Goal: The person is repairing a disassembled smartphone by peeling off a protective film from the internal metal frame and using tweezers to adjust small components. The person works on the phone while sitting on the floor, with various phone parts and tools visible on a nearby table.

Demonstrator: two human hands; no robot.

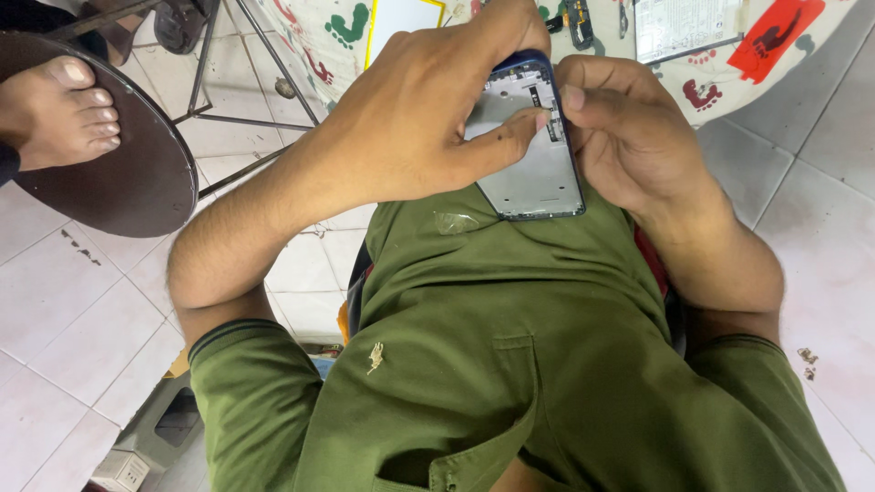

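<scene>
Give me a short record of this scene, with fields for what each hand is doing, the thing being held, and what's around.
Left hand: grips the opened phone frame from the left, thumb pressed on its inner plate
Right hand: holds the frame's right edge, fingers curled
Phone frame: blue rim, silvery inside, resting against an olive green shirt
Left of scene: round dark stool with another person's bare foot on it
Top: patterned cloth with small parts
Floor: pale tiles

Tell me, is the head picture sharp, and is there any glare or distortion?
Head view: the left hand, right hand and opened phone frame are sharp under soft, even light; mild sheen on the floor tiles; wide-angle lens bends the edges.
</scene>
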